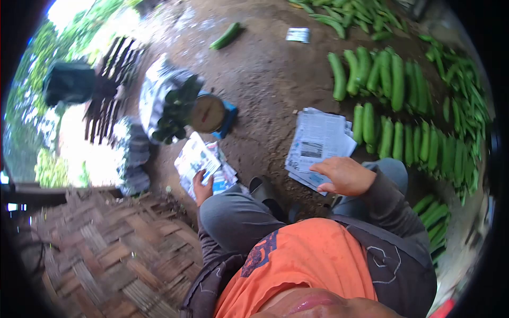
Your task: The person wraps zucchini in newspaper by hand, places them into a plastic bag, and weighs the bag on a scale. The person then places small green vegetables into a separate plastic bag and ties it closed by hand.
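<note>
My left hand (203, 188) is at the lower edge of a loose pile of newspaper sheets (195, 157), beside my left knee. Its visible fingertips are apart and overlap the printed paper. Over the lower right of a second, neater newspaper stack (321, 132) is my right hand (344, 176), palm down. Its fingers point left, the thumb is spread away from them, and nothing shows in its grasp. Both paper piles lie on the dirt ground in front of me, one on either side of my feet.
Rows of long green vegetables (395, 79) lie at the right, with heaps of thinner green pods (466, 90) beyond. A single green vegetable (225, 36) lies ahead. Left stand a blue scale with a round pan (207, 113), a plastic bag of dark green produce (177, 108) and a woven bamboo panel (114, 257).
</note>
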The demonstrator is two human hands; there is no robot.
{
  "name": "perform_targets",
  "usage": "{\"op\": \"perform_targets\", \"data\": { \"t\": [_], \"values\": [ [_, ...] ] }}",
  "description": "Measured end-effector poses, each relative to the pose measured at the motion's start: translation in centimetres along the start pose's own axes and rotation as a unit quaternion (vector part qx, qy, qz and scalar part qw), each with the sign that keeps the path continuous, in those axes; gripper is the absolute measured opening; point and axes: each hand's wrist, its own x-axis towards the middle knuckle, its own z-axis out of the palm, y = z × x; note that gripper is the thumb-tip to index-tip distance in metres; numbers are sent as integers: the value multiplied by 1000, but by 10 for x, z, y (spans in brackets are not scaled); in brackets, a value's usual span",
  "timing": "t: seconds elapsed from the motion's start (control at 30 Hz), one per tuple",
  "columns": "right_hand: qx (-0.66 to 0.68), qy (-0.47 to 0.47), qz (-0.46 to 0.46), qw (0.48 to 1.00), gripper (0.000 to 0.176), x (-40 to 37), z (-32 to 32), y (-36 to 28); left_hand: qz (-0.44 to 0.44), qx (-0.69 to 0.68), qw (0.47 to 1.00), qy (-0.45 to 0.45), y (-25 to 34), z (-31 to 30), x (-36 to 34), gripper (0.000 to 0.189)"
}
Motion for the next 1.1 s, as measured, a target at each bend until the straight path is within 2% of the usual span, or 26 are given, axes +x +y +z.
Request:
{"op": "perform_targets", "data": {
  "t": [0.2, 0.43, 0.47, 0.7, 0.77, 0.8, 0.9, 0.93, 1.1],
  "values": [
    [-12, 19, 11, 1000, 44, -5, 1, 2, -4, 24, 999, -33, -13, 4, 5, 41],
    [7, 48, -7, 999, 41, -7, 3, 6, -8, -17, 998, -57, -29, 10, 10, 41],
    [1, -37, 40, 998, 50, -6, -6, 0, -7, -26, 998, -59, -34, 10, 11, 42],
    [13, -43, 13, 999, 48, -2, -4, -4, -30, -15, 993, -112, -34, 9, 17, 45],
    [16, -26, 7, 1000, 49, -4, -5, -3, -27, -1, 993, -112, -43, 6, 14, 45],
    [16, -20, -1, 1000, 49, -4, -6, -2, -37, 20, 993, -108, -18, 2, 7, 44],
    [14, -2, -16, 1000, 51, -6, -12, -4, -8, 11, 995, -94, -31, 4, 8, 43],
    [32, 52, -49, 997, 46, -6, -6, 1, -10, 7, 996, -89, -35, 5, 6, 42],
    [53, 66, -57, 995, 48, 4, -24, 1, 24, 38, 997, -68, -8, 3, 10, 45]
  ]
}}
